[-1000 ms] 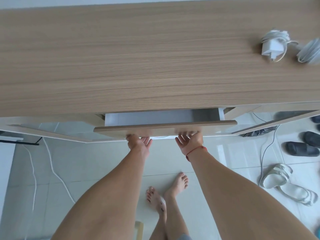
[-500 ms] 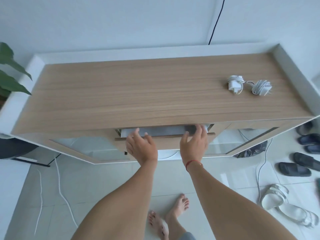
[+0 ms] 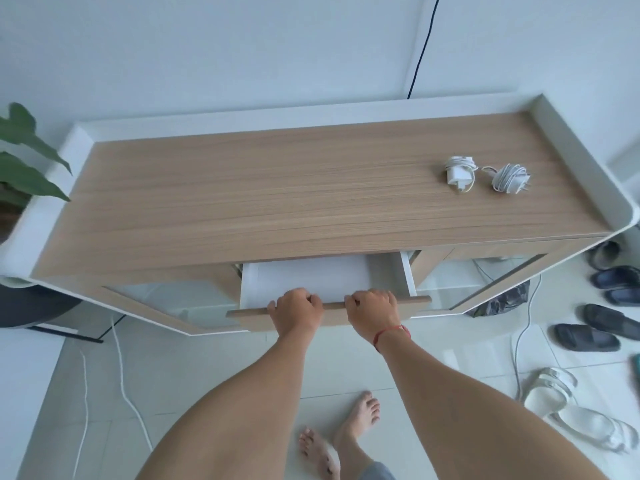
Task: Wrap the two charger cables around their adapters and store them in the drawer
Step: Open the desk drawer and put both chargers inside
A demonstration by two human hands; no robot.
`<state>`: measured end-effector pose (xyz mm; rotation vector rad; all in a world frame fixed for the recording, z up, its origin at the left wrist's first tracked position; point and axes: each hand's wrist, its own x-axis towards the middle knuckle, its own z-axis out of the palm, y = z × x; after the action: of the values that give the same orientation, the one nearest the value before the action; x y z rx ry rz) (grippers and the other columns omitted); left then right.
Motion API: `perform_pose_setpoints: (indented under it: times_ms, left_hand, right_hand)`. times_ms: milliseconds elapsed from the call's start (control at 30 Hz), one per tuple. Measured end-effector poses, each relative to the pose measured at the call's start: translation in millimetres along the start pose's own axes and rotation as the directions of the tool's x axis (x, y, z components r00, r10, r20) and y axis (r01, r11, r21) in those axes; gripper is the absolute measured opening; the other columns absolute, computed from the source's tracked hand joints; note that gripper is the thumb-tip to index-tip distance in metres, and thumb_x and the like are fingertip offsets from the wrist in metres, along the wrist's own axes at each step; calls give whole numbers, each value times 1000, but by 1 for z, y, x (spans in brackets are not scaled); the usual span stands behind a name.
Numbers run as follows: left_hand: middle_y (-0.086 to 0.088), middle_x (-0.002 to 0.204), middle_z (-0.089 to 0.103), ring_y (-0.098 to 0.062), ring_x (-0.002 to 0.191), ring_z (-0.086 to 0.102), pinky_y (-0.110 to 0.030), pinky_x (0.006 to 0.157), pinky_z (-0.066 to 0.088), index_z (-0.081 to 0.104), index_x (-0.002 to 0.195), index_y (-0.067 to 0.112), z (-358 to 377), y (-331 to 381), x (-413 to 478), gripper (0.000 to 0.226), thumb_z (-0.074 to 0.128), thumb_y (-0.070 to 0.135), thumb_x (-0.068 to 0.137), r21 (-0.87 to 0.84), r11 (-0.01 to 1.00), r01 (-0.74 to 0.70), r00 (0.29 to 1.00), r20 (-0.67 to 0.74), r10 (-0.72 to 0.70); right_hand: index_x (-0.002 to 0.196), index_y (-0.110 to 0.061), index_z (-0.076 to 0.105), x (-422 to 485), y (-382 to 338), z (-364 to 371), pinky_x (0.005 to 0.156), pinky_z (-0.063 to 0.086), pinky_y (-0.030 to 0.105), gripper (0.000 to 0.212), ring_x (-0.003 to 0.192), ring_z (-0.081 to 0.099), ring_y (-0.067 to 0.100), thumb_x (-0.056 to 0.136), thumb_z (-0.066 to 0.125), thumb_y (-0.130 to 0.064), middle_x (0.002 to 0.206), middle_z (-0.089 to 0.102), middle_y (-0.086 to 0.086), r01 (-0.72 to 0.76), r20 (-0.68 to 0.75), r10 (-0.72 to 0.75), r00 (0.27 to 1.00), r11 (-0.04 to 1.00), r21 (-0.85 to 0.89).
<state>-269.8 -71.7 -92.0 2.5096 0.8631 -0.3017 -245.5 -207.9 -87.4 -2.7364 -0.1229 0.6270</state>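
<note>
Wooden drawer front (image 3: pixel 420 301) stands partway out. The left hand (image 3: pixel 294 308) and right hand (image 3: pixel 372 306) curl over its top edge, side by side. The flat wrapped adapter (image 3: pixel 459 173) and bundled adapter (image 3: pixel 510 178) lie together on the cabinet top (image 3: pixel 277 202), near its right rim.

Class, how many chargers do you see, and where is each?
2. The left charger lies on the cabinet top near its right end; the right charger lies just right of it. None shows in the open drawer, whose back is hidden.
</note>
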Motion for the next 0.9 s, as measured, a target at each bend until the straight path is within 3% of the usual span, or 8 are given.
perform_pose_setpoints:
  times_ms: [100, 200, 333, 500, 633, 733, 800, 900]
  left_hand:
    - [0, 86, 69, -25, 88, 62, -32, 85, 40, 64, 81, 17, -11, 13, -8, 24, 46, 27, 92, -46, 999, 3, 1000, 26, -1]
    - [-3, 93, 69, -29, 93, 62, -31, 78, 44, 68, 90, 14, -36, 45, 0, 24, 47, 25, 91, -151, 987, -48, 999, -16, 46]
    - [-11, 86, 69, -34, 87, 63, -33, 68, 48, 67, 83, 8, -68, 107, 17, 24, 48, 22, 89, -201, 955, -218, 976, -69, 208]
    - [-7, 112, 69, -29, 108, 61, -32, 87, 49, 70, 103, 17, -88, 194, 47, 25, 51, 24, 89, -200, 937, -287, 954, 29, 299]
    - [-3, 129, 62, -24, 117, 58, -31, 97, 47, 64, 123, 22, -79, 255, 76, 35, 54, 28, 90, -213, 926, -313, 926, 150, 348]
    - [-5, 137, 56, -23, 124, 53, -31, 104, 43, 56, 131, 19, -56, 304, 93, 42, 56, 29, 90, -267, 921, -283, 918, 204, 341]
    - [-5, 140, 51, -22, 127, 50, -32, 106, 41, 49, 138, 19, -37, 332, 98, 51, 59, 30, 89, -277, 923, -267, 909, 247, 337]
    - [-5, 146, 45, -22, 132, 43, -35, 108, 39, 39, 145, 22, -9, 362, 104, 64, 61, 32, 86, -291, 914, -284, 896, 259, 361]
  right_hand:
    - [112, -16, 66, -7, -2, -11, 104, 31, 35, 39, 116, 53, 27, 99, 36, -36, 116, 65, 7, -34, 23, 33, 999, 998, 51]
    - [121, -12, 62, 9, -12, -49, 103, 34, 35, 38, 118, 53, 29, 98, 39, -33, 122, 64, 10, -23, -68, 33, 997, 989, 148]
    - [122, -7, 61, 42, -17, -113, 102, 39, 36, 37, 122, 52, 30, 97, 46, -29, 126, 61, 15, 25, -186, 36, 982, 947, 319]
    - [127, -10, 59, 73, 20, -181, 104, 35, 35, 39, 123, 53, 29, 97, 46, -30, 129, 61, 13, -5, -322, 113, 940, 948, 319]
    - [106, -9, 63, 104, 73, -219, 93, 41, 38, 26, 114, 55, 34, 95, 47, -27, 117, 61, 16, -68, -386, 189, 903, 950, 306]
    - [114, -4, 59, 134, 116, -241, 94, 39, 39, 30, 114, 52, 37, 91, 51, -21, 119, 56, 17, -133, -379, 250, 891, 942, 309]
    - [121, -7, 56, 152, 142, -250, 103, 34, 38, 35, 122, 46, 36, 88, 54, -19, 132, 50, 15, -186, -348, 298, 889, 929, 321]
    - [141, -18, 39, 174, 172, -260, 115, 22, 41, 61, 142, 22, 33, 85, 62, -26, 153, 25, 14, -237, -275, 304, 912, 939, 250]
